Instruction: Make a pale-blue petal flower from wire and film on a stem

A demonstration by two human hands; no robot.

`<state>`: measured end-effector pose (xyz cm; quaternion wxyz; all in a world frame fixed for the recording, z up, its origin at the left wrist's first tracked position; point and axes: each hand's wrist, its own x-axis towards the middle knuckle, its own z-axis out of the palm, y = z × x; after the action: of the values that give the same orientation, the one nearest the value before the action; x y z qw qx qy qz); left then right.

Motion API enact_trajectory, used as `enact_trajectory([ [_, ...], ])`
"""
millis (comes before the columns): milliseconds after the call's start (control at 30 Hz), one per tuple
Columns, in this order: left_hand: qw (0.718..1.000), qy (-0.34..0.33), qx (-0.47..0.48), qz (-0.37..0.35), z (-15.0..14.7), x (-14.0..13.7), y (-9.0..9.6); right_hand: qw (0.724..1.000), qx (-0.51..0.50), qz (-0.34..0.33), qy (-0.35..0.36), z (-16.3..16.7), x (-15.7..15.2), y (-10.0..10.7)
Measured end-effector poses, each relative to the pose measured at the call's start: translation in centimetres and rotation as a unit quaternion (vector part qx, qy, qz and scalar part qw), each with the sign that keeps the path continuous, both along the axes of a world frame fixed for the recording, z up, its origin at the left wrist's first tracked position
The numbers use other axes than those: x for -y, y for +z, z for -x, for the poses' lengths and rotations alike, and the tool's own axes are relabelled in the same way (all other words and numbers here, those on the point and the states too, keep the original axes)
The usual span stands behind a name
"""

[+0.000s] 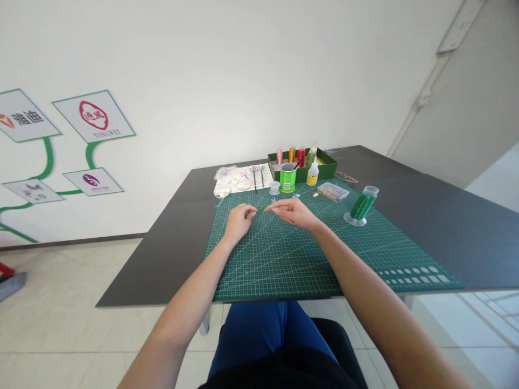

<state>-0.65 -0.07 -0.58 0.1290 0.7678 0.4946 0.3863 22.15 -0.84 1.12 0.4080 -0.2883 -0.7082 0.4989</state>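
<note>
Your left hand [239,221] and your right hand [295,213] are both up over the green mat [275,259], in the middle of the table [162,254]. Between them is a thin green strand [261,209]. It is very small here, so you cannot tell just what it is made of.

The strand runs left to right, across in front of you, from one hand's fingertips to the other's. It lies to the right of your left hand and to the left of your right hand. Both sets of fingertips are right by it, so neither hand is clearly nearer.

Your left thumb and finger look pinched together on the left end. Your right pointing finger reaches left to the other end. It looks as if it touches the strand, but you cannot tell if those fingers grip it.

The spool of green thread [362,206] stands well apart, off to the right on the mat. On the far side, past your hands, are a small clear tub [274,188], a bright green can [287,179] and a glue bottle [312,175].
</note>
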Motion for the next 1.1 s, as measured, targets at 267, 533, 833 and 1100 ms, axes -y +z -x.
enact_trajectory([
  [267, 0.997, -0.01, -0.07, -0.007, 0.3, 0.0, 0.3, 0.993, -0.067, 0.072, 0.063, -1.4, -0.1, 0.5],
  [533, 0.992, -0.083, -0.087, 0.024, 0.2, 0.3, 0.8, 0.988, -0.11, 0.098, 0.044, -3.0, -0.2, 1.1],
  [833, 0.979, -0.191, -0.042, 0.059, 0.1, 0.5, 1.4, 0.988, -0.116, 0.097, 0.009, -3.6, -0.6, 0.9],
  [1100, 0.959, -0.259, 0.002, 0.115, -0.2, 1.1, 2.0, 0.987, -0.126, 0.099, -0.006, -3.7, -0.7, 0.7],
])
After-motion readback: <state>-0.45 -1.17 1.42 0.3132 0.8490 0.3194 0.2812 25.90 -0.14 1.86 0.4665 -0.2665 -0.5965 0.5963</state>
